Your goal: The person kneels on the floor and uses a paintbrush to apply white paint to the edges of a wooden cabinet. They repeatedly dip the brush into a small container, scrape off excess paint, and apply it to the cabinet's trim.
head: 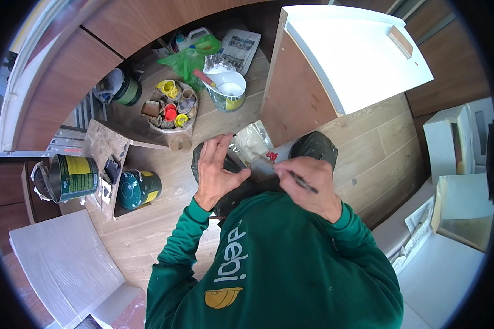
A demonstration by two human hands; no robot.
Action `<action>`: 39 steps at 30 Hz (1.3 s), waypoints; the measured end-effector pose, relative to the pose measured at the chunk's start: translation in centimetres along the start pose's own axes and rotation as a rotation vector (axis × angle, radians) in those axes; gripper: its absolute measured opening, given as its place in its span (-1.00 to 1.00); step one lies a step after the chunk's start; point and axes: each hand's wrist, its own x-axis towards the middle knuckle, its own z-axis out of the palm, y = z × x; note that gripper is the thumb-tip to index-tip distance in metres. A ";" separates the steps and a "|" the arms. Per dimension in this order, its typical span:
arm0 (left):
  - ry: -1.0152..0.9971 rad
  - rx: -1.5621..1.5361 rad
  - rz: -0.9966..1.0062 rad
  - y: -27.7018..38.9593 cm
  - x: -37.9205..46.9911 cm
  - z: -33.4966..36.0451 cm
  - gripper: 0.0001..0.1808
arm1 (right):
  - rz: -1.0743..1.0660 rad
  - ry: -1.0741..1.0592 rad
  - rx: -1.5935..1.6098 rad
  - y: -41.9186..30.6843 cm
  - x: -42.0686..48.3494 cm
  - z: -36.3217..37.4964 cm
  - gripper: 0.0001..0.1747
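Note:
Between my knees is a flat, shiny palette [262, 132] bearing a broad smear of cream paint [249, 140]. My left hand [217, 169] grips its left side, with the fingers along the far end and the thumb at the near corner. A slim mixing tool [304, 181], a brush or a palette knife, is held in my right hand [309, 184]. Its thin tip reaches left to the near edge of the cream paint. A dab of red paint [271, 156] lies just beyond my right fingertips. My palms hide parts of the palette and the tool.
Ahead stands a large cabinet [300, 90] with a white top. Left of it are a paint bucket [226, 100] with a red-handled tool, and a tray of small pots [171, 130]. A wooden stand [121, 181] with paint cans is at left. White panels [66, 263] lie lower left.

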 end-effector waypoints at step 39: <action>-0.036 0.009 -0.035 0.0 0.1 -0.2 -0.08 | 0.321 -0.053 0.113 1.4 1.0 -1.1 -0.83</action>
